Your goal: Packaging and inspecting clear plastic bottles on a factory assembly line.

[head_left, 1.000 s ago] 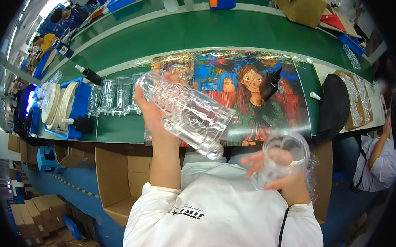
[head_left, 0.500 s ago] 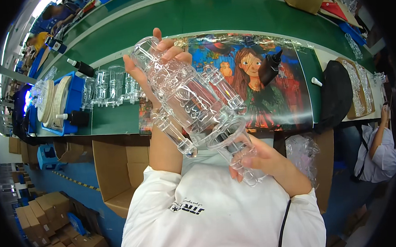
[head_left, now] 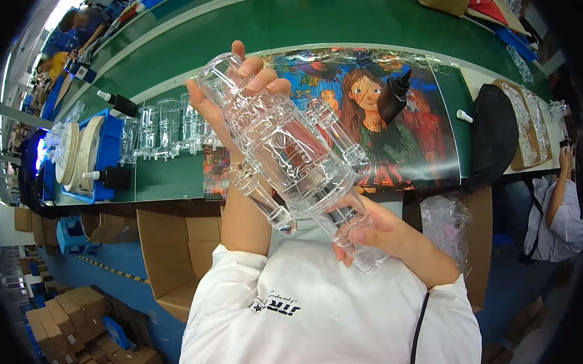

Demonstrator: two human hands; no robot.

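A large clear glass-like vessel (head_left: 297,159) is held aslant before my chest. It has a wide cylinder, a narrower neck at its lower right end, and a small clear tube on each side. My left hand (head_left: 254,83) is wrapped round its upper left end, fingers behind and over the wall. My right hand (head_left: 381,233) grips the narrow neck near my shirt. Beyond the vessel, a glossy printed picture sheet (head_left: 427,150) covers the table. A black bottle with a pointed nozzle (head_left: 395,98) stands on the sheet, and a small white cap (head_left: 464,116) sits to its right.
Several clear cylinders (head_left: 169,122) stand on the green table (head_left: 336,20) at left. Beside them are a blue bin (head_left: 111,141) with a cord spool (head_left: 82,155) and black bottles (head_left: 115,176). A black bag (head_left: 495,134) lies at right. Open cardboard boxes (head_left: 168,252) sit below the edge.
The vessel has turned slightly about its length and shifted a little to the right at its upper end. My left hand moved with it; both hands keep their hold.
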